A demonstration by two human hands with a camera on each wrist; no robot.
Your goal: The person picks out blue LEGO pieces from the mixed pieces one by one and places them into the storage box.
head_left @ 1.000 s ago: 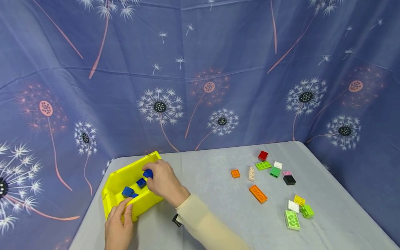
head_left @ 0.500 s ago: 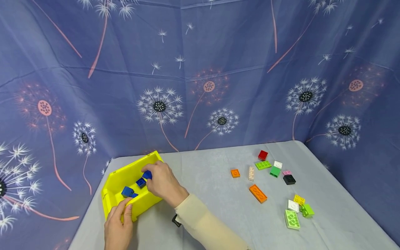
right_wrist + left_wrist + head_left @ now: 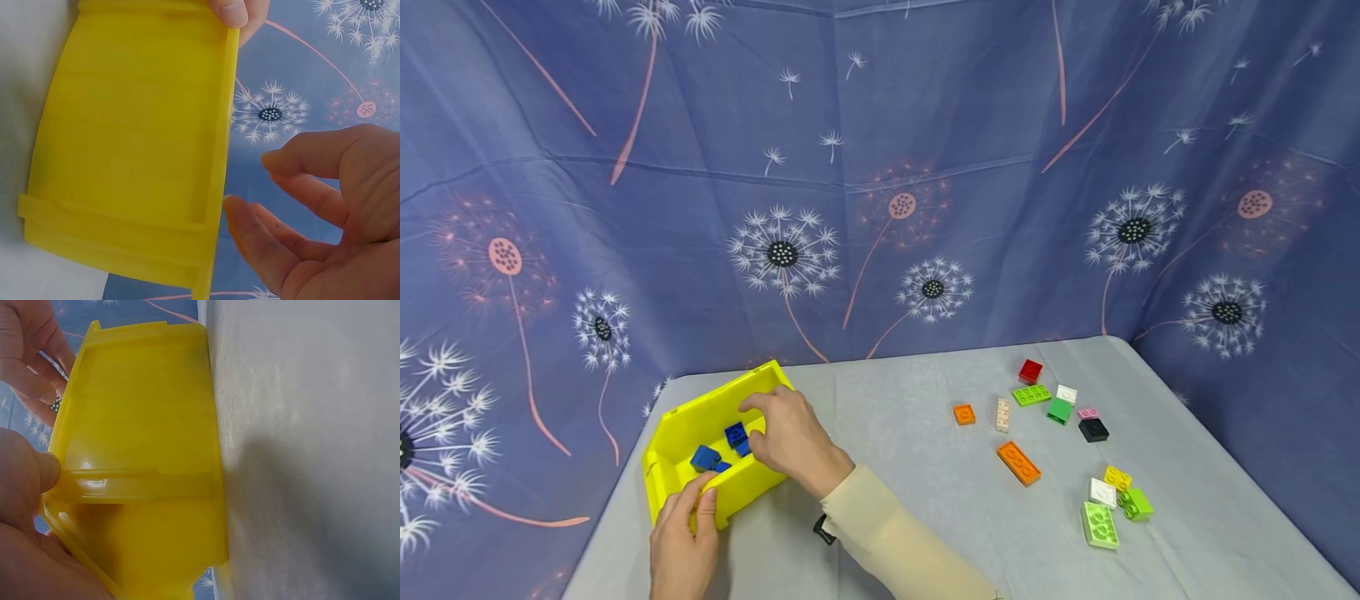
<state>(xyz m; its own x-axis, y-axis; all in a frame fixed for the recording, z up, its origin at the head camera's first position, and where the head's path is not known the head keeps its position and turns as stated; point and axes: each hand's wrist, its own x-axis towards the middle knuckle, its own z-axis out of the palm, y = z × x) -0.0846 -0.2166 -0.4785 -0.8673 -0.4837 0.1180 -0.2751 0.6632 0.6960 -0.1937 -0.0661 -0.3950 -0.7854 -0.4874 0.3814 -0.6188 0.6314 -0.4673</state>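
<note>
A yellow plastic bin (image 3: 752,492) stands at the left of the table, with several blue toy bricks (image 3: 705,457) on its floor. My left hand (image 3: 683,542) grips the near wall, thumb outside and fingers over the rim. In the left wrist view the thumb (image 3: 49,472) lies at the bin's edge. Over the bin's right end is my right hand (image 3: 797,442), thumb and fingers parted around nothing. The right wrist view shows the same gap between its fingertips (image 3: 272,161), beside the yellow wall (image 3: 131,137). The nearest blue brick (image 3: 743,447) is partly hidden by that hand.
Loose bricks lie on the right half of the table: an orange four-stud brick (image 3: 1018,463), a small orange one (image 3: 964,414), a red one (image 3: 1031,372), a black one (image 3: 1093,429) and several green, white and yellow ones. A patterned blue curtain (image 3: 865,250) hangs behind and beside the table.
My right hand has let go of a blue brick, which has dropped to the bin floor beside the others. The fingers have parted; the left hand and the bin stay put.
</note>
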